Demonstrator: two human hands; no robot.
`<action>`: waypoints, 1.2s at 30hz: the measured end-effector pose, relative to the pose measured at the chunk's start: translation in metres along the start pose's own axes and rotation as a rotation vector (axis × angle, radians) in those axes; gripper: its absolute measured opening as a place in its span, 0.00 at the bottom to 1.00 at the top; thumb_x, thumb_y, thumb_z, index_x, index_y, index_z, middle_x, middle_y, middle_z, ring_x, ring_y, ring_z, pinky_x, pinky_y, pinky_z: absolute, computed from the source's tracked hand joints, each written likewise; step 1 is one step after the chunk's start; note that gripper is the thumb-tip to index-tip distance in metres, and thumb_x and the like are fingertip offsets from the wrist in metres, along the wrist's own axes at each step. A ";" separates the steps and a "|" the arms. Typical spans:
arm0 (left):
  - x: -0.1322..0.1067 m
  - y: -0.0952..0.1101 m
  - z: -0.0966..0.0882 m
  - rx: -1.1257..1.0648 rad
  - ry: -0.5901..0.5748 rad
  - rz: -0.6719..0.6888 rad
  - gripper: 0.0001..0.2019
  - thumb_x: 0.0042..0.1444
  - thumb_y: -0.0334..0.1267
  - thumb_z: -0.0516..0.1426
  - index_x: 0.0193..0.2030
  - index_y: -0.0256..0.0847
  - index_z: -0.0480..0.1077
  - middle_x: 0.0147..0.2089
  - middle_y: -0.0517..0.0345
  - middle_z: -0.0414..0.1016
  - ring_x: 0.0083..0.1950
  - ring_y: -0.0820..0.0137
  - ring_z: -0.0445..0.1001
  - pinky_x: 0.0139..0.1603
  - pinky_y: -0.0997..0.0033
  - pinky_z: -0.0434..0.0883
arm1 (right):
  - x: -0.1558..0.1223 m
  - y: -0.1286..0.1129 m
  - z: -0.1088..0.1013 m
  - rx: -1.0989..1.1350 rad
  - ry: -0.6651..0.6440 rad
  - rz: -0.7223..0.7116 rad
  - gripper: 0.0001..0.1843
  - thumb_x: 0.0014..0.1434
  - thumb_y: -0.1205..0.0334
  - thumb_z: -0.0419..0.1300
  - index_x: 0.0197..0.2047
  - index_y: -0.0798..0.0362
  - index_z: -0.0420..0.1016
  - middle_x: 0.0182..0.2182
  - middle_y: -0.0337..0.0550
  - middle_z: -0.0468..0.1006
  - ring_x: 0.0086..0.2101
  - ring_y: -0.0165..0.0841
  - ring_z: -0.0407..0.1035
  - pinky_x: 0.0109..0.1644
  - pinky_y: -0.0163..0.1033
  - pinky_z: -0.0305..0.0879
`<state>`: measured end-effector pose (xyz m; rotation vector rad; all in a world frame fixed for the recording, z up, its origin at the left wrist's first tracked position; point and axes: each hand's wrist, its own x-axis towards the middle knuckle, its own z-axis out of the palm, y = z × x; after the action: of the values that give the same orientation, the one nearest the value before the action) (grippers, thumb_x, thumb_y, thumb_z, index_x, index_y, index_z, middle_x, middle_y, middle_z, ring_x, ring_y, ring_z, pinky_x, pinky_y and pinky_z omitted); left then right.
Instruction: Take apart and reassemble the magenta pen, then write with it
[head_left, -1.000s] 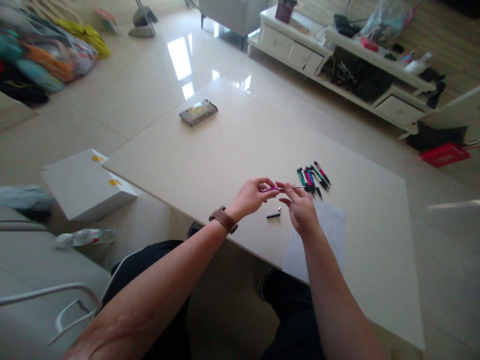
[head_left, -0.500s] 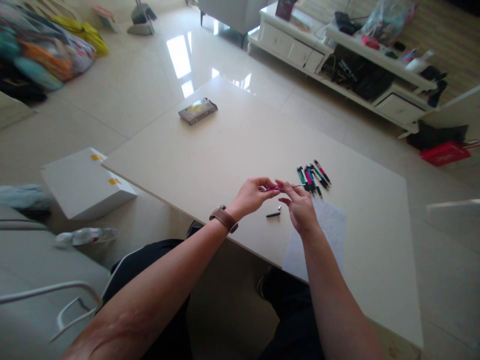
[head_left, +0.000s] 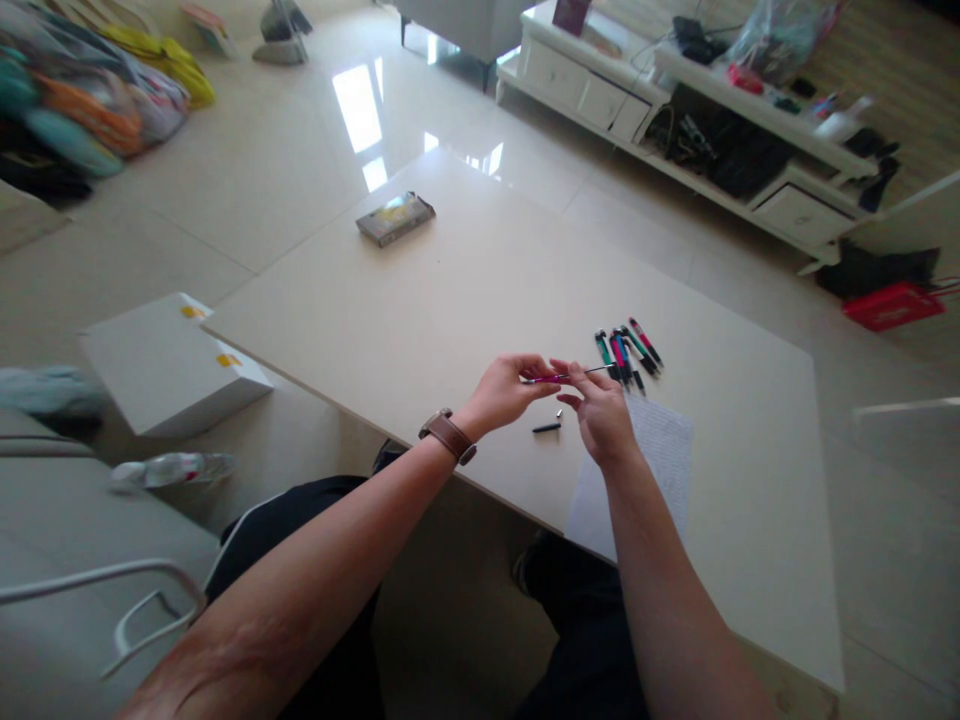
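Note:
Above the pale table (head_left: 480, 285), my left hand (head_left: 504, 392) pinches the pink barrel of a pen (head_left: 541, 380). My right hand (head_left: 602, 418) is closed on a thin dark pen refill (head_left: 598, 369), which sticks out past its fingers to the right. The barrel and refill lie in one line, and fingers hide where they meet. Below the hands a black pen grip (head_left: 547, 428) and a tiny metal tip (head_left: 559, 413) rest on the tabletop. Just beyond my right hand lie several pens (head_left: 619, 358) in green, blue, pink and black. A sheet of written paper (head_left: 664, 445) is partly under my right forearm.
A flat grey box (head_left: 396, 219) lies at the table's far left. On the floor, a white carton (head_left: 169, 360) stands beside the table's left edge. A plastic bottle (head_left: 176, 469) lies at the lower left. A white TV cabinet (head_left: 570, 85) stands across the room.
Both hands keep almost the same place and hold on the pen parts. The visible refill tilts very slightly upward at its right end; the loose parts have not moved.

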<state>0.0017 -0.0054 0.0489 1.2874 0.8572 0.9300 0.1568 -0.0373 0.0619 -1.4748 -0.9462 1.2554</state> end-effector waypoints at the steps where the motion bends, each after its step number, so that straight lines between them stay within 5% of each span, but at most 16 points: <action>1: 0.000 0.000 0.000 0.006 0.002 -0.002 0.06 0.51 0.36 0.65 0.31 0.35 0.75 0.35 0.53 0.80 0.38 0.71 0.75 0.43 0.68 0.70 | 0.000 0.000 0.000 -0.005 -0.004 -0.001 0.17 0.57 0.45 0.64 0.42 0.48 0.84 0.46 0.46 0.82 0.44 0.36 0.74 0.39 0.37 0.66; 24: 0.001 -0.001 0.005 -0.149 -0.007 0.006 0.13 0.48 0.43 0.68 0.30 0.35 0.74 0.42 0.49 0.80 0.41 0.70 0.75 0.45 0.66 0.72 | 0.001 0.004 0.001 -0.069 -0.059 -0.026 0.19 0.57 0.46 0.63 0.45 0.48 0.83 0.50 0.46 0.80 0.47 0.38 0.74 0.38 0.37 0.68; 36: 0.002 -0.003 0.004 -0.129 -0.002 -0.003 0.13 0.49 0.44 0.67 0.34 0.35 0.79 0.36 0.52 0.81 0.37 0.71 0.76 0.42 0.68 0.72 | -0.004 0.001 0.005 -0.098 -0.082 -0.048 0.22 0.57 0.45 0.64 0.50 0.48 0.82 0.51 0.48 0.80 0.47 0.39 0.74 0.41 0.39 0.69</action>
<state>0.0058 -0.0056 0.0465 1.1754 0.7839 0.9659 0.1509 -0.0404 0.0621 -1.4759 -1.1050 1.2574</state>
